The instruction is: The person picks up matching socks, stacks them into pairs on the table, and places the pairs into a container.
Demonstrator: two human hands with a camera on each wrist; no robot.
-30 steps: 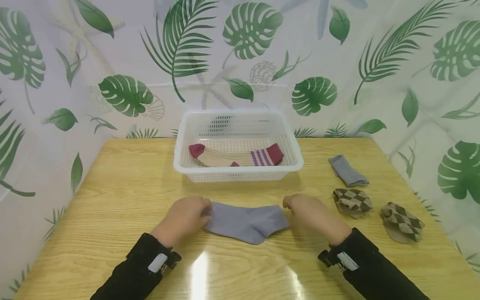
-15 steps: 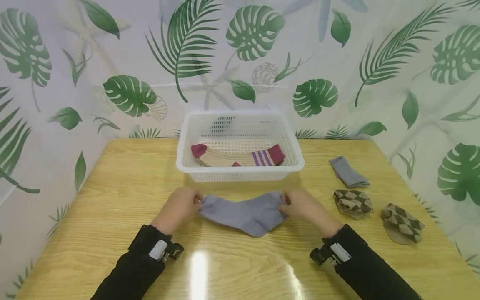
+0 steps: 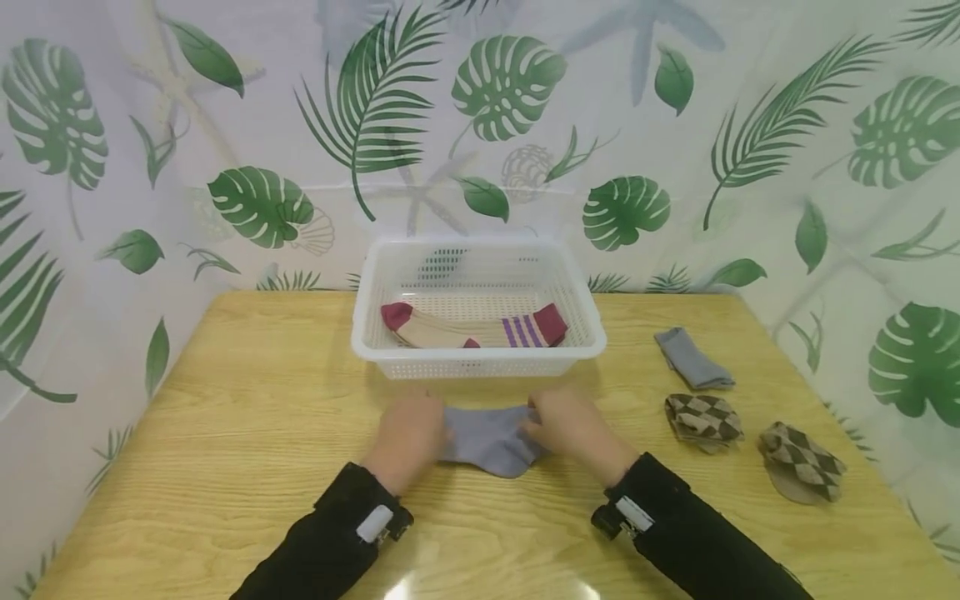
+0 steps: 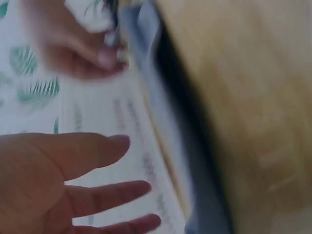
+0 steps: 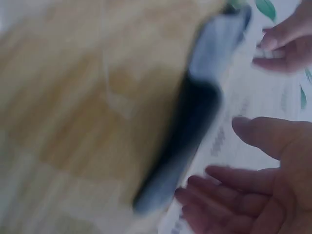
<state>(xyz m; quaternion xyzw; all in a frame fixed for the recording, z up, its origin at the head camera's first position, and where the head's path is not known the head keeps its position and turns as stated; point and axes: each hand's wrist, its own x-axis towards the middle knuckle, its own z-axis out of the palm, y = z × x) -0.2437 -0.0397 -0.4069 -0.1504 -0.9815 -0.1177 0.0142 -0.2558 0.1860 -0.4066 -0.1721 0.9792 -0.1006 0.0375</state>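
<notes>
A grey sock [image 3: 487, 440] lies spread crosswise in front of the basket, between the two hands. Over its left end is the left hand [image 3: 408, 437], and over its right end the right hand [image 3: 570, 429]. In the left wrist view the left hand [image 4: 73, 180] has its thumb and fingers extended and apart, beside the blurred sock [image 4: 168, 102]. The right wrist view has the right hand [image 5: 253, 180] with fingers spread and fingertips right at the edge of the sock [image 5: 209, 58]. Neither hand pinches the cloth there.
A white plastic basket [image 3: 480, 364] at the back holds a beige sock [image 3: 442, 331] with maroon ends and purple stripes. To the right on the wooden table [image 3: 247, 467] lie a folded grey sock [image 3: 693, 358] and two bundled brown argyle socks [image 3: 703, 418].
Both hands first reached the sock's ends, then gripped and raised them. Now the hands are closer together over the sock, and their fingers are off the cloth.
</notes>
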